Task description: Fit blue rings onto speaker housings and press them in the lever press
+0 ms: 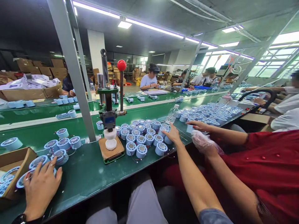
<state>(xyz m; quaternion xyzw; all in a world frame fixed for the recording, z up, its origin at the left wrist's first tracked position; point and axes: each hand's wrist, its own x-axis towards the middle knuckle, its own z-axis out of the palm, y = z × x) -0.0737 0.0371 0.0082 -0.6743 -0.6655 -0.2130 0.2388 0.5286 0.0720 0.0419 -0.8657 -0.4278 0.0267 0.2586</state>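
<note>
My left hand (43, 183), a dark watch on its wrist, rests with spread fingers over light blue round parts (38, 161) at the left, beside an open cardboard box (29, 155) that holds more of them. My right hand (172, 134) reaches to the right edge of a group of similar blue parts (140, 139); its fingers are apart and touch or hover by the parts there. Between my hands stands a green hand press (109, 109) with a red ball handle (121, 65) and white round pads (110, 143) on a brown board. Nothing lies between the pads that I can see.
A clear bottle (173, 114) stands behind my right hand. At the right, a person in red (275, 161) holds a blue part, one hand gloved in plastic. Many blue parts (210, 112) cover the bench beyond. A grey post (77, 71) rises left of the press.
</note>
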